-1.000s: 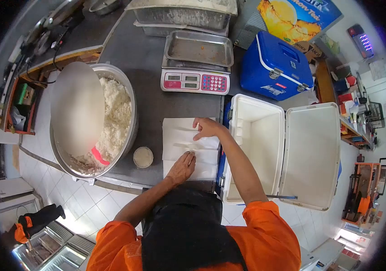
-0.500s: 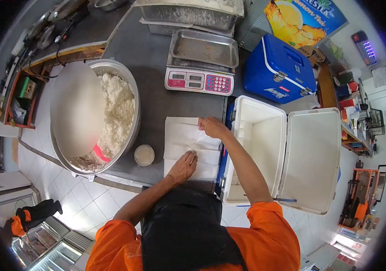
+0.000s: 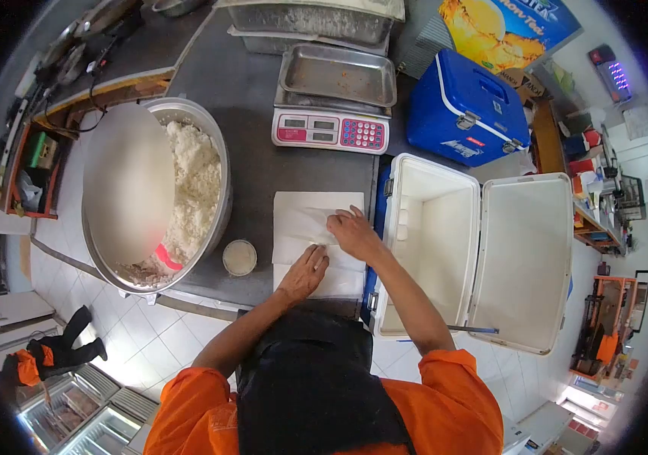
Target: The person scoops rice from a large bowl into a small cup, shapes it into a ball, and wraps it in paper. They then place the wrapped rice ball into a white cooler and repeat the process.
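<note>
White sheets of paper (image 3: 288, 208) lie on the dark worktop in front of me, with fold lines and a thin raised flap. My left hand (image 3: 305, 274) rests on the paper's lower half, fingers stretched out and touching it. My right hand (image 3: 353, 233) is at the paper's right side, finger and thumb pinching the thin flap. Left of the paper stands a small round tub (image 3: 240, 258) with pale contents. Farther left is a large metal pot (image 3: 227, 163) of cooked rice (image 3: 191, 163); a pink utensil (image 3: 167, 256) sticks into it, and a blurred pale oval covers part.
A pink-and-white scale (image 3: 330, 130) carries a metal tray (image 3: 339, 74). At right, an open cooler box (image 3: 434, 186) stands against the worktop, its lid swung outward. A closed blue cooler (image 3: 457, 114) sits behind. Another person (image 3: 43, 356) is at the lower left, by glass-topped cabinets.
My right hand has moved down and slightly left, from the paper's upper right edge, drawing the flap along. My left hand has shifted little. The person at lower left has changed posture.
</note>
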{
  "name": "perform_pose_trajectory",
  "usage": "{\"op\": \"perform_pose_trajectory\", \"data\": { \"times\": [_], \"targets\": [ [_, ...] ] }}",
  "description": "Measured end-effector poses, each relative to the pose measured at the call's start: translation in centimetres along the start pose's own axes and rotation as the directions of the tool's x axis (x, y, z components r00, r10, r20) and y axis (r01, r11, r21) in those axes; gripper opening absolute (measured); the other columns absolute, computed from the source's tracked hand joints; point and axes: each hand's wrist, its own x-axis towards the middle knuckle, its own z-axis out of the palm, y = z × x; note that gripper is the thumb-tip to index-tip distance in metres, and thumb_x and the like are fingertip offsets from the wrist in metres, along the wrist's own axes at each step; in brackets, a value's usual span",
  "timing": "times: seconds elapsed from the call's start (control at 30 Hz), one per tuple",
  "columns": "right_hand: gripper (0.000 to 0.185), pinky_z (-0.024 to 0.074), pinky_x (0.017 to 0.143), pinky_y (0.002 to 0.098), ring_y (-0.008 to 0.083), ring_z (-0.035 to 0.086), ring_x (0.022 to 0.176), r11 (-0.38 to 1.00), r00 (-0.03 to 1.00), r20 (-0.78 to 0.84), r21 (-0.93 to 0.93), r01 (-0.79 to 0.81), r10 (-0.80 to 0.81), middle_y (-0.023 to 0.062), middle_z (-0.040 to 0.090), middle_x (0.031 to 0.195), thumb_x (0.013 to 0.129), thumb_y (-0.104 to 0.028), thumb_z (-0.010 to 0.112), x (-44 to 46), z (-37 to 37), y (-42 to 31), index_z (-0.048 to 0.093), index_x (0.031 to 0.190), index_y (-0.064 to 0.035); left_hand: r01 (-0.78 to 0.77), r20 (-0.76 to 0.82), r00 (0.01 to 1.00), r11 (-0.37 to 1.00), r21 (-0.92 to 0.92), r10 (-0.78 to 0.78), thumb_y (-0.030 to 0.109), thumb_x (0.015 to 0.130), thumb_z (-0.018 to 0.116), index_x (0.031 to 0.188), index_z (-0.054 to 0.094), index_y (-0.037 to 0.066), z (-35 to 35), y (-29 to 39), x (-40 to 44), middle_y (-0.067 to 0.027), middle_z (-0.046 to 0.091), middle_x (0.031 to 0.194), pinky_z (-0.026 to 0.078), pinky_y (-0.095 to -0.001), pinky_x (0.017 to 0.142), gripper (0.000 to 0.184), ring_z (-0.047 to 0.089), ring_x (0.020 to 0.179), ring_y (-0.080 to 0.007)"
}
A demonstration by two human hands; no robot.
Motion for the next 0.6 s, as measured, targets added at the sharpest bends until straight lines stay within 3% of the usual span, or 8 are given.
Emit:
{"op": "perform_pose_trajectory", "data": {
  "times": [0.03, 0.1, 0.13, 0.2, 0.3, 0.47, 0.53, 0.6],
  "targets": [
    [0.016, 0.0460, 0.095, 0.0451, 0.0316, 0.057, 0.112, 1.000, 1.000, 0.002, 0.000, -0.004, 0.004, 0.0121, 0.062, 0.105, 0.087, -0.011, 0.055, -0.7, 0.2, -0.3, 0.063, 0.099, -0.0042, -0.017, -0.055, 0.998, 1.000, -0.015, 0.016, -0.002, 0.074, 0.062, 0.108, 0.054, -0.010, -0.1, 0.1, 0.2, -0.0257, 0.053, 0.115, 0.048, -0.0465, 0.098, 0.036, 0.054, 0.112, -0.0416],
    [0.016, 0.0455, 0.096, 0.0454, 0.0324, 0.058, 0.109, 0.995, 0.964, -0.252, 0.020, 0.094, -0.086, 0.0149, 0.062, 0.105, 0.084, -0.012, 0.057, -1.6, -1.1, -2.0, 0.061, 0.096, -0.0020, -0.013, -0.012, 1.000, 1.000, 0.007, 0.013, 0.001, 0.077, 0.060, 0.111, 0.055, -0.009, 0.5, -0.3, -0.1, -0.0253, 0.052, 0.121, 0.045, -0.0444, 0.102, 0.036, 0.051, 0.118, -0.0402],
    [0.016, 0.0455, 0.096, 0.0454, 0.0324, 0.058, 0.109, 0.996, 0.964, -0.252, 0.023, 0.090, -0.081, 0.0149, 0.062, 0.105, 0.084, -0.012, 0.057, -2.2, -1.0, -2.7, 0.061, 0.096, -0.0020, -0.010, 0.029, 1.000, 0.999, 0.034, 0.009, 0.005, 0.079, 0.057, 0.114, 0.056, -0.008, 0.8, -0.5, -0.4, -0.0249, 0.051, 0.127, 0.043, -0.0423, 0.106, 0.037, 0.047, 0.124, -0.0389],
    [0.018, 0.0470, 0.095, 0.0428, 0.0318, 0.059, 0.105, 0.994, 0.991, -0.077, -0.041, 0.105, -0.108, 0.0162, 0.061, 0.102, 0.082, -0.011, 0.058, -3.4, -0.7, -4.0, 0.060, 0.095, 0.0003, -0.010, 0.000, 1.000, 1.000, 0.017, 0.010, 0.005, 0.079, 0.059, 0.112, 0.057, -0.008, 1.2, -0.6, -0.6, -0.0242, 0.052, 0.125, 0.043, -0.0420, 0.106, 0.036, 0.048, 0.122, -0.0385],
    [0.018, 0.0492, 0.092, 0.0385, 0.0302, 0.058, 0.103, 0.993, 0.988, -0.139, -0.107, 0.049, -0.064, 0.0149, 0.060, 0.101, 0.083, -0.009, 0.057, -5.4, 1.0, -6.3, 0.060, 0.097, 0.0010, -0.021, 0.017, 1.000, 1.000, 0.002, 0.021, 0.005, 0.078, 0.061, 0.110, 0.059, -0.008, 1.4, -1.2, -1.1, -0.0222, 0.055, 0.121, 0.044, -0.0414, 0.104, 0.035, 0.050, 0.120, -0.0374],
    [0.021, 0.0510, 0.086, 0.0395, 0.0288, 0.058, 0.098, 0.998, 0.989, -0.136, 0.024, -0.060, 0.063, 0.0134, 0.058, 0.099, 0.080, -0.008, 0.058, -6.8, 3.5, -7.4, 0.061, 0.099, 0.0005, 0.036, 0.117, 0.993, 0.995, -0.098, -0.025, 0.004, 0.080, 0.061, 0.114, 0.060, -0.005, -0.4, -1.2, -2.1, -0.0179, 0.056, 0.121, 0.046, -0.0422, 0.101, 0.035, 0.051, 0.119, -0.0352],
    [0.021, 0.0511, 0.085, 0.0391, 0.0281, 0.057, 0.096, 0.998, 0.985, -0.156, 0.025, -0.064, 0.067, 0.0131, 0.056, 0.097, 0.080, -0.007, 0.058, -6.9, 4.0, -7.4, 0.061, 0.100, 0.0009, -0.028, -0.071, 0.997, 0.997, 0.068, 0.033, 0.005, 0.080, 0.061, 0.115, 0.060, -0.002, -2.9, -0.6, -1.8, -0.0163, 0.056, 0.122, 0.047, -0.0427, 0.097, 0.036, 0.053, 0.116, -0.0340],
    [0.021, 0.0511, 0.085, 0.0388, 0.0279, 0.057, 0.096, 0.996, 0.982, -0.170, 0.039, -0.075, 0.081, 0.0129, 0.056, 0.097, 0.081, -0.006, 0.058, -7.1, 3.8, -7.5, 0.061, 0.100, 0.0011, -0.052, -0.072, 0.995, 0.987, 0.155, 0.063, 0.005, 0.079, 0.061, 0.115, 0.060, -0.002, -7.5, 0.3, 0.5, -0.0156, 0.056, 0.122, 0.046, -0.0421, 0.096, 0.036, 0.054, 0.114, -0.0332]
  ]
}}
